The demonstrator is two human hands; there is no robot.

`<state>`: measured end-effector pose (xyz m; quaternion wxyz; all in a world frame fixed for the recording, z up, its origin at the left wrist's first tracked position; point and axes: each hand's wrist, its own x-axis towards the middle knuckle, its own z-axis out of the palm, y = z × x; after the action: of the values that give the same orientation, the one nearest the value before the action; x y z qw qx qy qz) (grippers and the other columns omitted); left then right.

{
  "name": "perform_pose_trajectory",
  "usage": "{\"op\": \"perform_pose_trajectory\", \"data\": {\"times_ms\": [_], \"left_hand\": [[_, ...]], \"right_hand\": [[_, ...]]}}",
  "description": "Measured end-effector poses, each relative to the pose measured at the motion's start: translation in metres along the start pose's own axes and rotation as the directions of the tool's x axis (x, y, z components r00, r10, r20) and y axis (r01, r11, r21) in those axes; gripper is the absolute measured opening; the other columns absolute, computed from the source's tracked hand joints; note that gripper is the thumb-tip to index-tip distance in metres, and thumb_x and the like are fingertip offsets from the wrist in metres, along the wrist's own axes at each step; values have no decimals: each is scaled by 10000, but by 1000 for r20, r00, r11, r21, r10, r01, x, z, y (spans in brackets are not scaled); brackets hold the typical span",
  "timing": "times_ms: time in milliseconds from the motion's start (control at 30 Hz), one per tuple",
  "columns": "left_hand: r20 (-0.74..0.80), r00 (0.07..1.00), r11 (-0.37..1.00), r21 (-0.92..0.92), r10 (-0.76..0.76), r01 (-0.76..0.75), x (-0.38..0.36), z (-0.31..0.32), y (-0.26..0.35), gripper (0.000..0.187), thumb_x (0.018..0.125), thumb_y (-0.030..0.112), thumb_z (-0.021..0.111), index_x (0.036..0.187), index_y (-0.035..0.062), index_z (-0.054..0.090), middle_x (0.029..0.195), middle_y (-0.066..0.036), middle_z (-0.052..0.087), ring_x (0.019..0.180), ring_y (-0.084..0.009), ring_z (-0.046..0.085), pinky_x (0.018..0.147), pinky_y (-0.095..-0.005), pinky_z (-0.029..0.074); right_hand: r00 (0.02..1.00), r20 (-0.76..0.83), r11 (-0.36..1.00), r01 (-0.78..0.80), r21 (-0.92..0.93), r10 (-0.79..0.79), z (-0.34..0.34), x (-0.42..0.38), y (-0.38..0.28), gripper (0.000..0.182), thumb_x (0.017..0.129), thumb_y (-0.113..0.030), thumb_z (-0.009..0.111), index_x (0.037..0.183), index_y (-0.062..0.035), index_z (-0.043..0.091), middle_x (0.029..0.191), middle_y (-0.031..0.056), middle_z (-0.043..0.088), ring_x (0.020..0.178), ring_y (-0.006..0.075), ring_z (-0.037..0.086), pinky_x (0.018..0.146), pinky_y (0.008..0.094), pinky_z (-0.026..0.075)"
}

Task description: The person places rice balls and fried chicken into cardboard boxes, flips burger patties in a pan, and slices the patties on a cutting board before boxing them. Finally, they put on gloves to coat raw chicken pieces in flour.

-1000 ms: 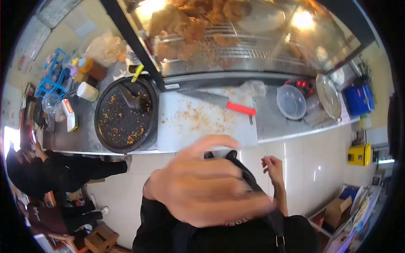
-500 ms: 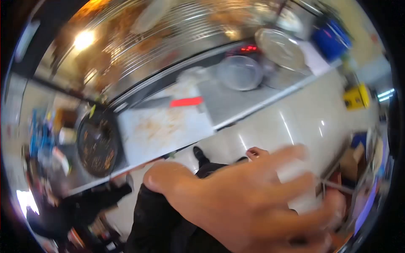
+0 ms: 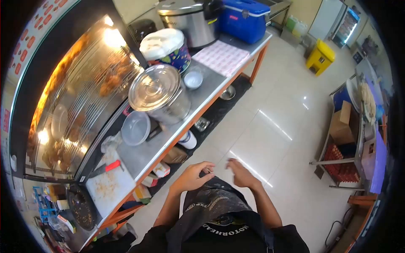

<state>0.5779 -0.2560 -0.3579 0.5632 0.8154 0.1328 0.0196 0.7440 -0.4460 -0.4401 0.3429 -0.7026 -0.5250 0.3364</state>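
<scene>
Bump risk: pot [image 3: 174, 110] near counter's [image 3: 141, 157] front edge
Your half-curled left hand [image 3: 194, 177], contents unclear, could knock it; right hand [image 3: 243, 173] loosely open, seemingly empty.

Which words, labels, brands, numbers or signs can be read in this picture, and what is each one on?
"MOTORHEAD": on the black top; its other print is too blurred.
Steel cooker lettering: too blurred to read.
Blue cooler label: too small to read.
Any others: too small or blurred.

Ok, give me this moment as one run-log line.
left hand: fingers curled, contents unclear | right hand: off the counter | red-handled knife: on white board
</scene>
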Motion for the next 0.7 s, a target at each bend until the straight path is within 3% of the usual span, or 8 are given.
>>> {"op": "perform_pose_trajectory", "data": {"times_ms": [167,200,300,333,433,533,567,700], "left_hand": [[-139,988,996,51,74,-68,92,-20,16,305,824,58,673,1106,-24,589,928,-94,673,846,-153,642,757,-270,492],[-158,985,997,14,73,-71,113,-28,17,295,832,54,667,1110,-16,596,931,-79,672,859,-143,636,766,-273,490],[-298,952,980,-154,75,-125,182,-44,11,254,842,59,662,1084,-8,621,916,-70,679,863,-131,622,803,-273,480],[-317,942,981,-119,106,-151,210,-52,9,250,837,62,665,1073,-11,623,916,-77,684,856,-122,620,796,-272,484],[-316,948,998,-15,47,-54,296,-64,18,261,833,65,666,1077,-13,620,918,-77,685,852,-115,624,775,-278,491],[-241,959,989,14,146,-147,371,-69,53,268,837,98,661,1080,-4,617,921,-91,683,850,-150,645,760,-299,507],[-214,960,983,60,182,-174,392,-73,63,271,838,111,664,1081,-1,616,927,-95,682,853,-160,648,762,-302,508],[-34,950,938,170,311,-301,463,-84,90,319,845,202,678,1101,24,609,969,-127,667,879,-241,642,801,-354,494]], "right_hand": [[952,60,954,298,44,-300,-89,136,-18,527,658,114,510,1169,-15,496,1375,255,356,1223,422,431,982,409,406],[903,-95,908,416,-37,-418,-115,157,-26,439,695,73,570,1121,-28,537,1307,233,448,1111,403,528,888,401,469],[947,-127,954,298,13,-294,-186,213,-14,293,721,8,648,1007,-37,603,1068,183,606,931,370,615,785,414,506],[916,-215,941,335,-53,-338,-216,226,-13,180,735,-137,713,887,-64,650,824,138,649,743,335,644,654,419,514],[914,-166,845,256,-470,-369,-311,266,19,206,769,-241,730,812,-59,643,774,98,659,659,257,650,589,369,512],[854,-295,746,151,-648,-429,-415,316,28,210,761,-268,721,835,-82,658,789,93,660,714,285,648,616,386,505],[848,-342,767,112,-632,-405,-448,340,32,226,769,-298,693,819,-80,660,871,104,666,885,302,629,726,436,498],[750,-393,575,-21,-818,-532,-540,445,45,450,768,-315,702,1097,-37,572,1144,157,599,1100,358,548,852,455,490]]}}
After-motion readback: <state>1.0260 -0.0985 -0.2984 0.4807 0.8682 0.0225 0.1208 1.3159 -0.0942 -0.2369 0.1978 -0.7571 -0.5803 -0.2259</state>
